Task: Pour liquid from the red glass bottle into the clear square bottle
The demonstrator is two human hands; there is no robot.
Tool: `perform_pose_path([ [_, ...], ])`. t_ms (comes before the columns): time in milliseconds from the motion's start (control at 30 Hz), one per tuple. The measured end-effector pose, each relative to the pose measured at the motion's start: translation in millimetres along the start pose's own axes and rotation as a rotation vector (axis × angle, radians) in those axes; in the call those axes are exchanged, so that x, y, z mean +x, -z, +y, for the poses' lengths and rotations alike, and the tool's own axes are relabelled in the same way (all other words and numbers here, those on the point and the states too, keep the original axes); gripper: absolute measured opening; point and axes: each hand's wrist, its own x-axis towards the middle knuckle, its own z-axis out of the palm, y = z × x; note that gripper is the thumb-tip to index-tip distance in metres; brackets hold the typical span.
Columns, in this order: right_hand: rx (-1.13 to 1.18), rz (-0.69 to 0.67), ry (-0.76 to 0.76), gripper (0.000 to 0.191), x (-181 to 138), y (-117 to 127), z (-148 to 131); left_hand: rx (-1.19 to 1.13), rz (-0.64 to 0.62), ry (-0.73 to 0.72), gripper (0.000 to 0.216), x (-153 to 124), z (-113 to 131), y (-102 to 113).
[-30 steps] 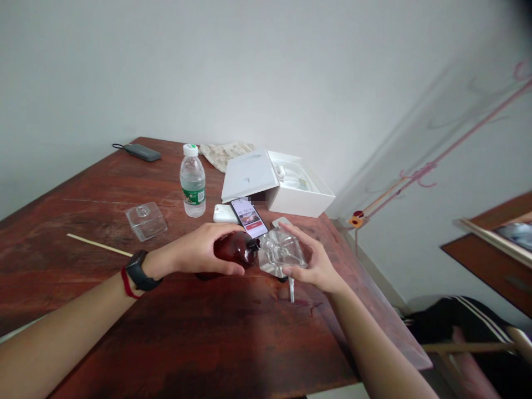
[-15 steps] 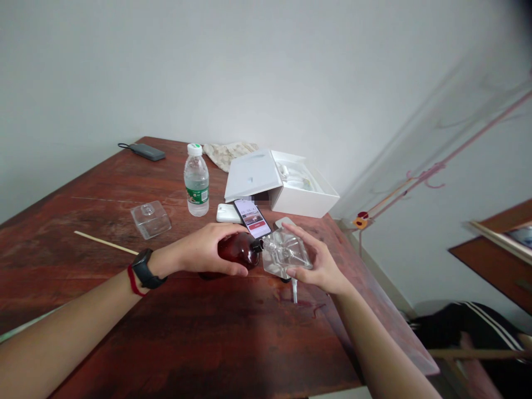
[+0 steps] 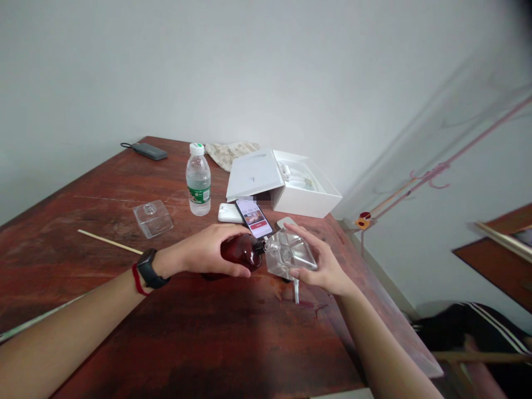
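Note:
My left hand (image 3: 206, 250) is wrapped round a dark red-brown bottle (image 3: 241, 252), tipped on its side with its neck pointing right. My right hand (image 3: 322, 260) holds a clear square glass bottle (image 3: 290, 254) tilted toward it. The red bottle's mouth meets the clear bottle's opening just above the wooden table (image 3: 187, 332). A black watch and a red band sit on my left wrist (image 3: 146, 269). Below the clear bottle a small white pump tube (image 3: 296, 290) lies on the table beside a reddish wet smear.
Behind my hands lie a lit phone (image 3: 254, 217), a white power bank (image 3: 230, 213), a water bottle (image 3: 198, 180) and an open white box (image 3: 286, 185). A second clear glass bottle (image 3: 152, 218) and a thin stick (image 3: 108, 241) lie left. The table's right edge drops off close by.
Both hands with their bottles have shifted slightly right and up in the view; the clear bottle has tilted a little more. The grips are the same.

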Motion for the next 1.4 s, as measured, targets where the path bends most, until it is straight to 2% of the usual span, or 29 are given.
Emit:
perform_pose_path([
  [333,-0.088,0.008,0.029,0.084,-1.3,2.3,1.4,0.023,0.003,0.001,0.073,-0.6,-1.2,-1.1],
  [1400,-0.086,0.008,0.017,0.084,-0.8,1.8,-2.9,0.037,-0.016,0.027,0.074,-0.6,-1.8,-2.2],
])
